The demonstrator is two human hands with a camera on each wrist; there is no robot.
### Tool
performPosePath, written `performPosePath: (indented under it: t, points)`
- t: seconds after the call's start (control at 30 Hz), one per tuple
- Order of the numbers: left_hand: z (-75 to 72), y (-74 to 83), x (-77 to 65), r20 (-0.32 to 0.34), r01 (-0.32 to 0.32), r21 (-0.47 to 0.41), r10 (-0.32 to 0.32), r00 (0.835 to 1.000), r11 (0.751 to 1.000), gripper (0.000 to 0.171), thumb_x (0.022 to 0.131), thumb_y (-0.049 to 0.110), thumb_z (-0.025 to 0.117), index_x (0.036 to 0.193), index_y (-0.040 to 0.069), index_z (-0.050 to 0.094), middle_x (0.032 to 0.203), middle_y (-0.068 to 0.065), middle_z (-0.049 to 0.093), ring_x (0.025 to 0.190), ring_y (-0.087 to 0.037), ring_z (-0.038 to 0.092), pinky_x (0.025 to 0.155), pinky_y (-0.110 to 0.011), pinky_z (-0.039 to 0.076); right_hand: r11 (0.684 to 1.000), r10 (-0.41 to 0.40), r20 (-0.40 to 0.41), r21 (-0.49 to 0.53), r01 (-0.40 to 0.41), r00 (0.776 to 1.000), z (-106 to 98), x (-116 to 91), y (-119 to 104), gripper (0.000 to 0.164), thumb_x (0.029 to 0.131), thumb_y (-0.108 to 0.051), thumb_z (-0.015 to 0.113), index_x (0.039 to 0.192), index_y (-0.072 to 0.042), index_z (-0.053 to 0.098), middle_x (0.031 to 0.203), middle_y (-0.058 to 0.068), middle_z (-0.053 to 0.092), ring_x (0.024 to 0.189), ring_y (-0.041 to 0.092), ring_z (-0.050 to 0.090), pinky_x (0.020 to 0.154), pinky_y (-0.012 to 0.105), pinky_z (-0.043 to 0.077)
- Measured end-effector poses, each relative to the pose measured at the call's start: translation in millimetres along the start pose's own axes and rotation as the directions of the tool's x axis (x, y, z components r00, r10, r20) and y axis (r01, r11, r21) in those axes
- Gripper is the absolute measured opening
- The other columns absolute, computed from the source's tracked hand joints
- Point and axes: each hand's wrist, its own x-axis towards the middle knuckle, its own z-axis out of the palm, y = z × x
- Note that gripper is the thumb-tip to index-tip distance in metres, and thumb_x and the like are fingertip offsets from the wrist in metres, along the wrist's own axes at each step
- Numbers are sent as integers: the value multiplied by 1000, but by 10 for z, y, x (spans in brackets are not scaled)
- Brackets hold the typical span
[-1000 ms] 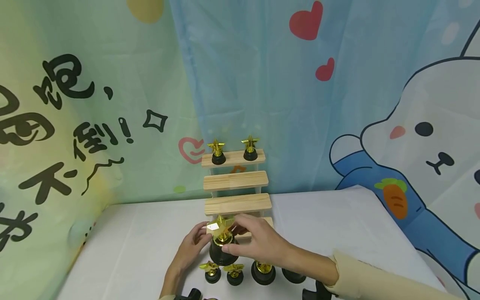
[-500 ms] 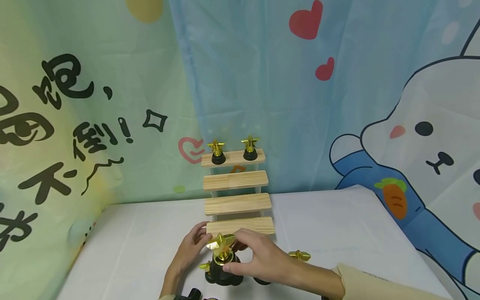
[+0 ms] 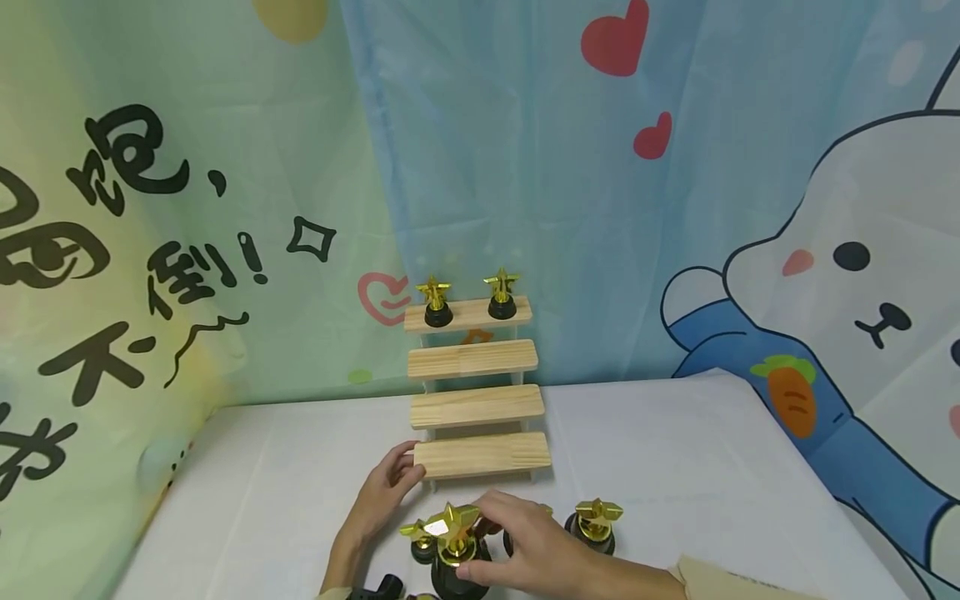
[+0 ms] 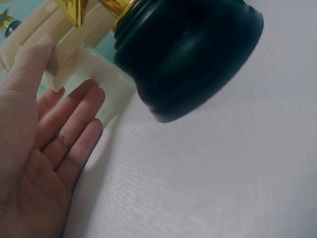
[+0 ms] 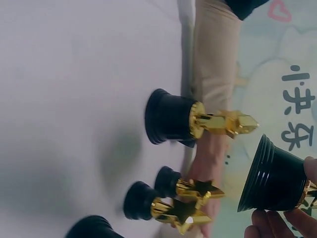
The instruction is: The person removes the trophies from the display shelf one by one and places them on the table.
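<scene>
My right hand grips a large gold star trophy by its black base, held over the table in front of the wooden step stand. In the right wrist view that trophy's black base is clear of the cloth. My left hand holds the left end of the stand's lowest board, thumb on top and fingers beneath, as the left wrist view shows. A small star trophy stands just behind the held one. Another large trophy stands right of my right hand.
Two small star trophies, left and right, stand on the top board. Several trophies, including a large one and a small one, stand on the white cloth. A printed curtain hangs behind.
My right hand has drawn the large trophy back from the stand's lowest board toward the near edge, uncovering that board. My left hand has stayed at the board's left end.
</scene>
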Motion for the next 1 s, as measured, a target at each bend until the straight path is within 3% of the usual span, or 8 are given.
performPosePath:
  t: [0.13, 0.37, 0.57, 0.77, 1.0]
  points:
    - [2, -6, 0, 3, 16, -12, -16, 1000, 1000, 55, 91, 40, 65, 138, 17, 49, 110, -3, 71, 103, -14, 66, 88, -21, 50, 1000, 16, 43, 24, -17, 999, 48, -36, 51, 28, 92, -33, 66, 113, -15, 60, 103, 0, 64, 90, -2, 58, 76, 20, 52]
    - [7, -8, -1, 7, 19, -14, -19, 1000, 1000, 56, 92, 41, 64, 139, 16, 48, 113, -4, 70, 104, -15, 65, 87, -21, 50, 988, 133, 83, 68, -139, 988, 132, -114, 130, 44, 91, -35, 67, 124, -8, 57, 111, 6, 63, 94, -1, 57, 74, 24, 52]
    - [23, 46, 1, -17, 12, -45, -12, 1000, 999, 51, 92, 33, 66, 137, 15, 51, 110, -6, 71, 102, -15, 66, 87, -21, 50, 998, 66, 6, 22, -66, 998, 136, -92, 153, 35, 92, -35, 67, 117, -12, 59, 105, 2, 63, 90, -2, 58, 72, 20, 52]
    - [43, 1, 21, -3, 5, -50, -5, 1000, 999, 51, 92, 29, 66, 138, 13, 49, 112, -7, 70, 102, -14, 65, 87, -20, 50, 999, 48, -32, 10, -48, 998, 83, -114, 180, 32, 91, -34, 68, 113, -12, 60, 102, 4, 64, 90, 1, 63, 74, 22, 55]
    - [9, -25, 19, -2, 12, -7, -12, 1000, 1000, 56, 91, 40, 65, 138, 16, 49, 109, -3, 70, 100, -11, 65, 87, -20, 50, 998, 22, -68, -56, -26, 997, 57, -137, 225, 32, 90, -35, 69, 110, -11, 61, 99, 1, 64, 88, -2, 61, 72, 23, 56]
